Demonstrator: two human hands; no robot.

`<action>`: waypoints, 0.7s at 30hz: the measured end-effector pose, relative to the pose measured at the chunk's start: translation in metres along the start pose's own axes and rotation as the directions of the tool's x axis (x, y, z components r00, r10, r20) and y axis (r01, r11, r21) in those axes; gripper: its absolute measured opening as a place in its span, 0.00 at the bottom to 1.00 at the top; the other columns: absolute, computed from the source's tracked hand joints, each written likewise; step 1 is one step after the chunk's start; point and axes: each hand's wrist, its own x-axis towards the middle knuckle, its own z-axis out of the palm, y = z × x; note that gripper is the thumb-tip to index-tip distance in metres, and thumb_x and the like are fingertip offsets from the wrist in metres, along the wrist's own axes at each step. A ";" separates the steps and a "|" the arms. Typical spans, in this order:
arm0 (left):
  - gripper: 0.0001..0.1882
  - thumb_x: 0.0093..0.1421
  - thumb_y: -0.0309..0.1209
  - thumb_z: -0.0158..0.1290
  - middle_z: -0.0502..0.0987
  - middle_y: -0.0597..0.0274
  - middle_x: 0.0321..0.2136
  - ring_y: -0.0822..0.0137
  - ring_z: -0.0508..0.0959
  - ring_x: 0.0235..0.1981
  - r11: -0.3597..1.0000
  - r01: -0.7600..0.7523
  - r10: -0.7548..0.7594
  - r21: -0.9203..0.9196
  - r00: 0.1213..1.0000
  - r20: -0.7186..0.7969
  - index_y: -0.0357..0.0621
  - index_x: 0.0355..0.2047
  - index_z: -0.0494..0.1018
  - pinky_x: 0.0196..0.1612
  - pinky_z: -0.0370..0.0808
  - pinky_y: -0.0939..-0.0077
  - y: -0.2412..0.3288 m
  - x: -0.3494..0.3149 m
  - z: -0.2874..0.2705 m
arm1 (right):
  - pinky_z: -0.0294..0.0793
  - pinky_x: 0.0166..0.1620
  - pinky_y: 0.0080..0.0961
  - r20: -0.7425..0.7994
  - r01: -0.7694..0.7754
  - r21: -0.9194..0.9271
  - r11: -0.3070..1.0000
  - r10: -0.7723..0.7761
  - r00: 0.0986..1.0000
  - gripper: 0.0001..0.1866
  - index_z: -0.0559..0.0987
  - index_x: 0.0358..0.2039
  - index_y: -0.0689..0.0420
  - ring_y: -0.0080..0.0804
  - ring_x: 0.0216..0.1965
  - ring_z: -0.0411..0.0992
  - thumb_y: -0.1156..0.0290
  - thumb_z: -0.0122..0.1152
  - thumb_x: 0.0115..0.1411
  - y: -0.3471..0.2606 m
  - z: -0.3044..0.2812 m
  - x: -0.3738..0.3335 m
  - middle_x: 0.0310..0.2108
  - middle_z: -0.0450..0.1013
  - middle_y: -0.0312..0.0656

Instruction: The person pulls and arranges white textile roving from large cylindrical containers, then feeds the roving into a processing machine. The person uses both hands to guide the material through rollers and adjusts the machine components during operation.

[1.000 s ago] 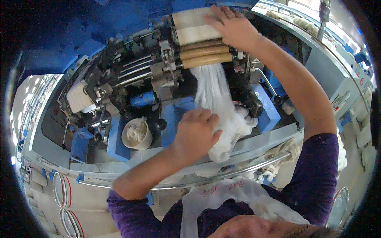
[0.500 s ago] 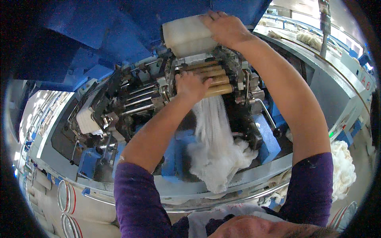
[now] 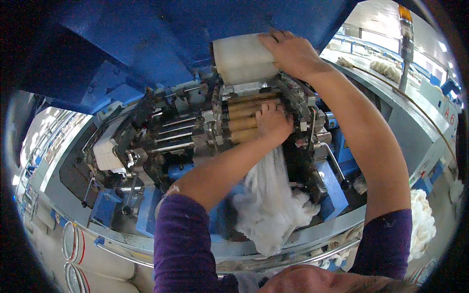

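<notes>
Left hand (image 3: 276,124) at the right end of the tan rollers (image 3: 240,123), near the middle of the machine bed (image 3: 337,230). Left fingers (image 3: 266,107) bent, slightly apart, draped over the rollers; undersides hidden, so cannot tell whether pinching anything. Right hand (image 3: 295,56) farther back, on the right end of the cream-white cover (image 3: 246,61), tilted up above the bed's far side. Right fingers (image 3: 280,35) close together, partly curled over the cover's far right corner; in contact, but cannot tell how tightly closed. White fibre web (image 3: 269,188) hanging from below the left wrist, widening into a loose heap reaching over the bed's near edge. Beside the heap, toward the near right corner: blue block (image 3: 331,198), with black-knobbed lever (image 3: 335,159) just behind. Toward the bed's left edge: white-faced block (image 3: 108,155).
</notes>
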 end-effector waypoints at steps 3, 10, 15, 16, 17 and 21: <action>0.25 0.58 0.45 0.53 0.69 0.49 0.51 0.49 0.67 0.55 0.978 -0.010 0.028 -0.210 0.996 0.081 0.38 0.49 0.73 0.57 0.63 0.51 -0.011 -0.002 0.003 | 0.76 0.53 0.37 0.007 0.021 -0.007 1.000 -0.021 1.000 0.42 0.64 0.61 0.53 0.47 0.56 0.69 0.70 0.72 0.45 0.003 0.003 0.003 0.57 0.68 0.48; 0.24 0.56 0.40 0.57 0.69 0.44 0.52 0.45 0.69 0.55 0.959 -0.121 0.175 -0.256 0.964 0.200 0.39 0.50 0.72 0.58 0.66 0.52 -0.010 -0.027 -0.026 | 0.75 0.55 0.38 -0.045 0.007 0.004 1.000 -0.007 0.999 0.41 0.65 0.62 0.52 0.47 0.57 0.69 0.69 0.72 0.46 0.003 0.004 0.000 0.60 0.66 0.47; 0.20 0.57 0.39 0.57 0.73 0.47 0.49 0.48 0.72 0.53 0.808 -0.258 0.425 -0.529 0.878 0.220 0.43 0.47 0.74 0.57 0.70 0.56 -0.026 -0.107 -0.126 | 0.74 0.55 0.37 -0.081 0.027 0.016 1.000 -0.026 0.996 0.39 0.65 0.62 0.49 0.46 0.57 0.69 0.68 0.69 0.49 0.010 0.017 0.002 0.58 0.68 0.46; 0.17 0.56 0.37 0.58 0.74 0.50 0.48 0.51 0.74 0.51 0.776 -0.323 0.478 -0.541 0.862 0.171 0.42 0.43 0.75 0.54 0.72 0.59 -0.036 -0.124 -0.153 | 0.74 0.55 0.37 -0.019 -0.024 -0.023 0.999 0.024 1.000 0.37 0.65 0.62 0.48 0.47 0.56 0.70 0.67 0.68 0.50 0.014 0.020 0.003 0.57 0.69 0.46; 0.15 0.56 0.36 0.59 0.75 0.52 0.46 0.52 0.75 0.48 0.804 -0.316 0.450 -0.503 0.877 0.169 0.43 0.41 0.76 0.52 0.73 0.59 -0.048 -0.138 -0.178 | 0.74 0.55 0.38 -0.039 0.016 -0.028 0.999 -0.017 0.999 0.36 0.65 0.62 0.47 0.47 0.56 0.70 0.66 0.66 0.52 0.015 0.025 0.004 0.56 0.70 0.47; 0.08 0.53 0.26 0.60 0.79 0.55 0.33 0.52 0.80 0.35 0.970 -0.105 0.099 -0.221 0.994 -0.037 0.42 0.35 0.76 0.37 0.78 0.65 -0.115 -0.184 -0.258 | 0.75 0.53 0.44 -0.014 0.053 -0.092 0.994 -0.055 0.998 0.32 0.66 0.62 0.49 0.48 0.53 0.72 0.64 0.60 0.56 0.018 0.023 0.004 0.53 0.73 0.49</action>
